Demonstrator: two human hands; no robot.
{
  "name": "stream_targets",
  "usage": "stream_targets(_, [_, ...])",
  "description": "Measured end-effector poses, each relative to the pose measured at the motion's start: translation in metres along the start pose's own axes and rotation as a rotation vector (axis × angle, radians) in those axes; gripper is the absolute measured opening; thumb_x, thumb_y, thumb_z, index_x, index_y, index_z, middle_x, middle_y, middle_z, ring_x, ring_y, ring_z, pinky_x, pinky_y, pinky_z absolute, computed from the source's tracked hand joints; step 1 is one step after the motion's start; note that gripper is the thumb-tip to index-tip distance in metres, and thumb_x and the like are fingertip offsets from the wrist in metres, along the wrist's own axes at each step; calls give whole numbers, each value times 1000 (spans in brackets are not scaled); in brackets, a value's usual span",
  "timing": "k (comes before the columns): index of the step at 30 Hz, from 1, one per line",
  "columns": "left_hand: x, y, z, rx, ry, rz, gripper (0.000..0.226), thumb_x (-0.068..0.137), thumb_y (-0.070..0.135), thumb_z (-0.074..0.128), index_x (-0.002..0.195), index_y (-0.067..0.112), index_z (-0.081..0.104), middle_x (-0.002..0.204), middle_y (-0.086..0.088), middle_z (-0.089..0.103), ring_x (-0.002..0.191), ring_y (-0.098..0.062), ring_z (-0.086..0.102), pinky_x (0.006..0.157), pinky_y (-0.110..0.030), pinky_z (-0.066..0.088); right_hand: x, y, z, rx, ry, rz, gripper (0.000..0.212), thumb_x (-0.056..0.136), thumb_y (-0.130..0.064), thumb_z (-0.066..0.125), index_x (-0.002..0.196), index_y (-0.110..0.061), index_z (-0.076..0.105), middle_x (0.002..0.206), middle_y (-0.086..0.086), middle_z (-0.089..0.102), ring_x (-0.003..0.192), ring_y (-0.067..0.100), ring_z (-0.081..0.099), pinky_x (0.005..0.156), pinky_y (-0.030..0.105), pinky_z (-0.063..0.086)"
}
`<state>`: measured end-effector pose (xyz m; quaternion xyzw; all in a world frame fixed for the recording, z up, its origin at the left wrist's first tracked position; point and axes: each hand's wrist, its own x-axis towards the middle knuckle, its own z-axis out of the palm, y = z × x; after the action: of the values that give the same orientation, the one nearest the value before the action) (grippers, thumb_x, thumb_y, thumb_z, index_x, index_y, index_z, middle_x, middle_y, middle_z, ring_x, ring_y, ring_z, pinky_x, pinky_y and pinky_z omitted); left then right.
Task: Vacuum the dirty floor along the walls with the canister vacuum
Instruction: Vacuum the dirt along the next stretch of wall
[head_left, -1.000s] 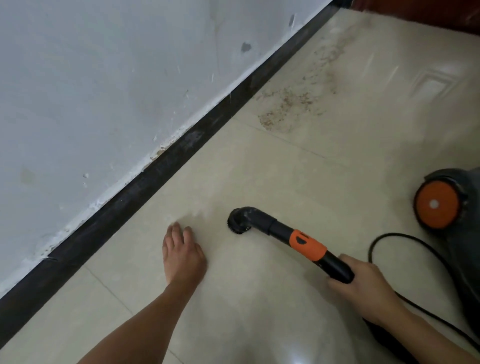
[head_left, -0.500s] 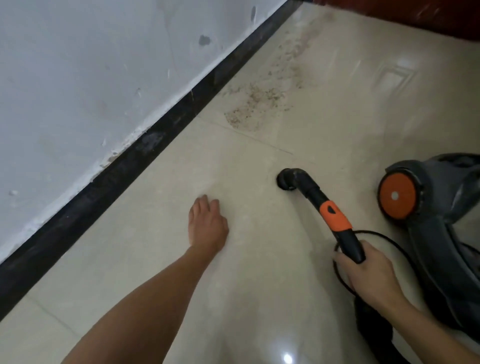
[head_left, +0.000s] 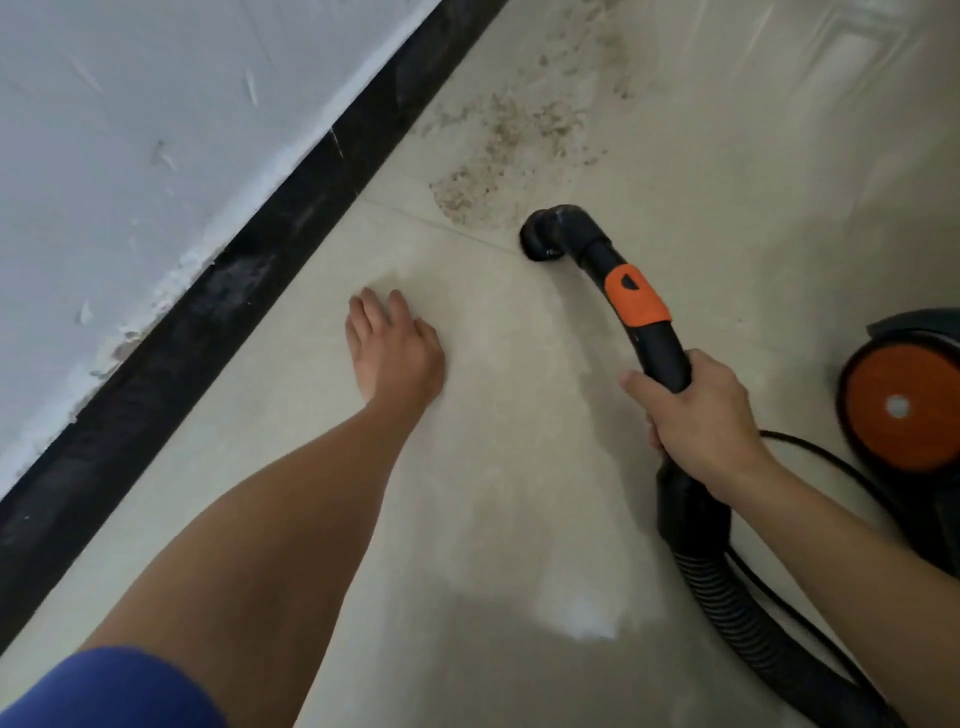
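Inspecting the edge pass, we find the right hand (head_left: 701, 415) gripping the wand (head_left: 636, 296), nozzle (head_left: 543, 239) on the floor (head_left: 519, 519) off the skirting (head_left: 260, 249), just short of the dirt (head_left: 498, 150). Left hand (head_left: 397, 348) lies flat, released, nearer the skirting. We advise slow overlapping strokes toward it.

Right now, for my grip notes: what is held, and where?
Right hand grips the vacuum wand on its black part behind the orange collar; left hand holds nothing.

No readable text or labels anywhere.
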<state>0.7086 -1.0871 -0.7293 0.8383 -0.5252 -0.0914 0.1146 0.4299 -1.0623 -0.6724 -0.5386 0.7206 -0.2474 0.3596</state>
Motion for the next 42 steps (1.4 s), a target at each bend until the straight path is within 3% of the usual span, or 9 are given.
stream_targets(9, [0,6,13,15,-17,-17,55,99,31,27,149,8,26,159,-22,13,147,-35,6,121,-42,2,29,-32,16,-54,-133,23,23,81,-32,73,77,-19,55,60,10,61,49,26,57,51,37,49])
stream_targets(14, [7,5,12,30,-25,-29,59,97,32,20,149,6,29,158,-24,16,147,-36,8,121,-43,3,52,-60,28,-60,-91,22,19,81,-31,73,77,-21,57,61,8,61,52,27,58,51,35,47])
stream_targets(17, [6,5,10,37,-48,-21,55,99,30,28,148,4,32,157,-26,17,147,-38,12,121,-46,7,55,-71,43,-80,-156,16,20,80,-33,73,77,-23,56,60,6,61,50,25,59,49,31,46])
stream_targets(21, [13,10,6,18,-32,-15,53,98,27,35,145,2,37,155,-27,21,145,-41,17,120,-48,11,81,-86,44,-81,-77,7,21,82,-33,74,77,-21,57,59,8,61,48,23,58,46,30,46])
stream_targets(26, [10,3,8,25,-63,-38,56,100,31,28,150,7,27,159,-22,9,148,-36,4,121,-44,1,94,-94,60,-100,-154,-33,21,82,-30,73,76,-20,56,58,8,61,44,20,56,42,27,43])
stream_targets(30, [14,9,7,10,-52,-26,57,100,33,25,151,8,24,160,-21,5,149,-34,0,120,-43,-1,121,-109,63,-66,-100,-34,18,81,-29,72,77,-19,57,60,10,63,45,21,57,43,27,45])
stream_targets(37, [14,9,6,26,-53,-41,58,100,37,24,151,9,26,160,-20,8,148,-34,1,118,-43,-2,152,-145,92,-90,-225,-91,14,80,-26,70,80,-19,58,65,11,64,49,23,59,46,26,42])
stream_targets(40, [16,2,7,39,-57,-50,58,99,35,25,150,8,29,159,-21,10,148,-35,4,119,-43,1,137,-144,91,-112,-313,-104,15,79,-26,70,79,-20,57,61,7,63,43,16,58,41,24,41])
stream_targets(42, [13,0,6,46,-52,-56,58,98,34,25,149,8,32,159,-22,13,148,-35,7,120,-44,4,119,-135,87,-150,-378,-116,17,77,-26,71,77,-20,55,62,5,62,49,20,60,45,27,44])
